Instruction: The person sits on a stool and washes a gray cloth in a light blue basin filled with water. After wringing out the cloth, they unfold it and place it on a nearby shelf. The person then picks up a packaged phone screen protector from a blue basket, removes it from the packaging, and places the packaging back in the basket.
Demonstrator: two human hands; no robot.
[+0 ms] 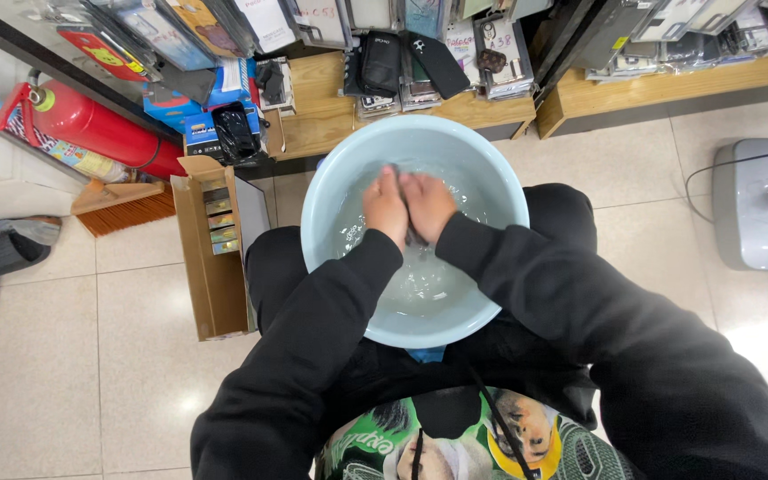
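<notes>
While both hands are pressed together over the water, a small dark piece of cloth (413,233) sits squeezed between them, low in the pale blue basin (331,187) that rests between the person's knees. The left hand (386,209) is closed around one side of the cloth, and the right hand (428,206) is closed around the other, knuckles nearly touching; just how much fabric each fist has gathered is hidden by the fingers. Only a dark sliver of the cloth shows where the two hands meet, just above the black sleeves (348,293). The water (420,284) looks shallow and rippled, with a few bubbles near the wrists. To scrub well from this position, it seems best to keep the cloth under or right at the surface, rub one fistful against the other in short strokes, and shift the grip often so fresh fabric comes between the hands. Keeping the motion over the middle of the basin should hold splashes inside the rim, which matters because an open cardboard box (215,267) stands just beside it on the tiled floor (91,356), and a red fire extinguisher (100,129) and a broom (126,209) lie a little further off.
</notes>
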